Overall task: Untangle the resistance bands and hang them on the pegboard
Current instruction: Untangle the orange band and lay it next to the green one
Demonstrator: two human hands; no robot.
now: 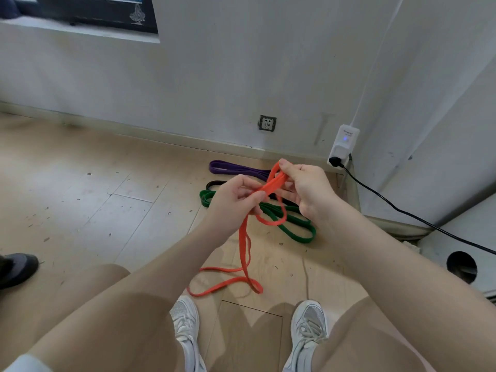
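An orange resistance band [243,245] runs from both hands down to the wooden floor, where its lower loops lie in front of my shoes. My left hand [233,202] pinches a flat stretch of it between thumb and fingers. My right hand [306,189] grips the band's upper loop at the fingertips. On the floor behind the hands lie a green band [298,232], a purple band [236,169] and a black band [214,183], partly hidden by my hands. No pegboard is in view.
A white wall with a socket [267,123] stands behind the bands. A white plug-in adapter [342,146] sits at the right, and its black cable [397,208] trails across the floor. Another person's dark shoe [16,268] is at the left edge. My white sneakers [185,326] are below.
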